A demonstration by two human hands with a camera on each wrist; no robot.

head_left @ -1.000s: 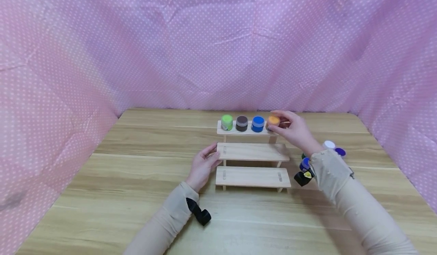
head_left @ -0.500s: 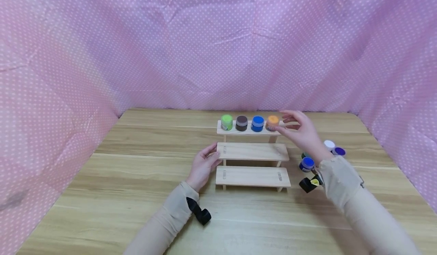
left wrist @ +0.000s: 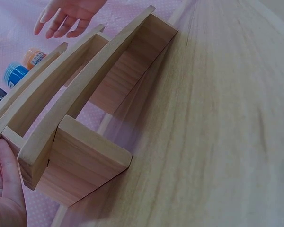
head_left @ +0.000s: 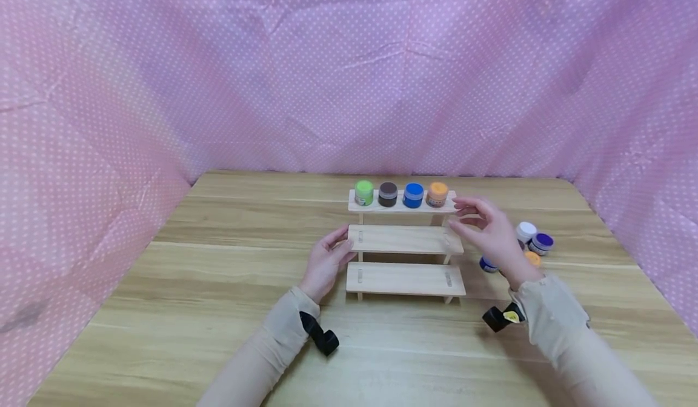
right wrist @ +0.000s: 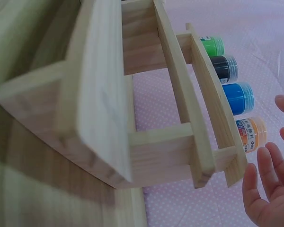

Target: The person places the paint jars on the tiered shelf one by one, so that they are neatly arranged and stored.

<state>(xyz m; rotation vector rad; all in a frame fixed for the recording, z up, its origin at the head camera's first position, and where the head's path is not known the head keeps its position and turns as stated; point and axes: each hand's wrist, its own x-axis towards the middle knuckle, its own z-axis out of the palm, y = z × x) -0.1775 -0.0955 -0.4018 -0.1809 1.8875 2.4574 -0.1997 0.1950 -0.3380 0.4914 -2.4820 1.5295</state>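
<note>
A three-tier wooden rack (head_left: 406, 278) stands on the table. Along its top tier sit paint jars: a light green jar (head_left: 364, 193), a dark brown jar (head_left: 388, 194), a blue jar (head_left: 413, 195) and an orange jar (head_left: 437, 195) at the right end. My left hand (head_left: 325, 262) grips the left end of the middle tier, its thumb at the edge; in the left wrist view a finger (left wrist: 8, 168) lies against the wood. Beside the rack's right end hovers my right hand (head_left: 490, 232), fingers spread and holding nothing, near the orange jar (right wrist: 251, 134) in the right wrist view.
More paint jars stand on the table right of the rack, partly behind the right hand: a white jar (head_left: 526, 231), a purple jar (head_left: 541, 243), an orange jar (head_left: 532, 259) and a dark blue jar (head_left: 488, 264). A pink dotted cloth (head_left: 349, 92) hangs around the table.
My right hand has let go of the orange jar on the top tier and drawn back right and toward me. More of the jars on the right now show. My left hand stays put.
</note>
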